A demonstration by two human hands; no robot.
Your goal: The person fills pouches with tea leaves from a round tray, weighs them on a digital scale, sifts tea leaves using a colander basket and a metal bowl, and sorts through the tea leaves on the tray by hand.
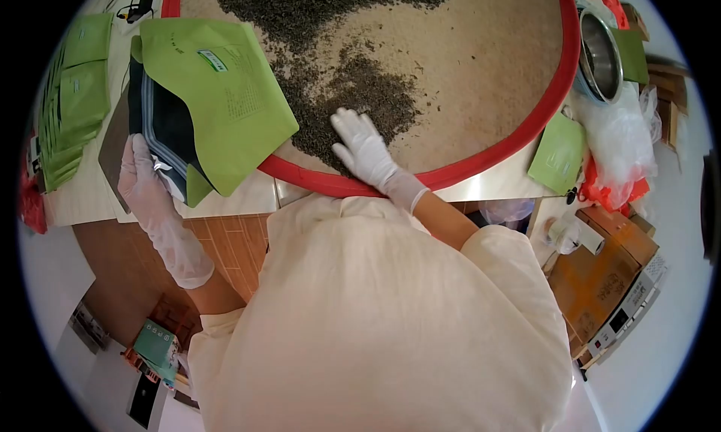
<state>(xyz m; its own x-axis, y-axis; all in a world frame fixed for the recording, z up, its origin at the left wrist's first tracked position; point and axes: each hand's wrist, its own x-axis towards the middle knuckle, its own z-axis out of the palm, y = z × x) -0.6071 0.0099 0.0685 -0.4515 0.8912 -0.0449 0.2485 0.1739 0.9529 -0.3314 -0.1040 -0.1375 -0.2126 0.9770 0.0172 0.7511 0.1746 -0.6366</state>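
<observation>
My left hand (143, 180), in a thin white glove, is closed on the near edge of a green pouch (214, 94). The pouch gapes on its left side, showing a dark lining, and overlaps the tray's rim. My right hand (363, 147), gloved as well, lies with fingers out on the near edge of a small pile of dark dried leaves (375, 94), which look like loose tea. Both rest over a large round tray (496, 79) with a red rim. A bigger heap of the same leaves (300, 8) covers the tray's far left.
Several green pouches (82, 94) are stacked at the left. To the right are a metal bowl (601, 57), another green pouch (559, 154) and clear plastic bags (619, 143). A cardboard box (601, 274) stands lower right. A black plug with cable (137, 10) lies upper left.
</observation>
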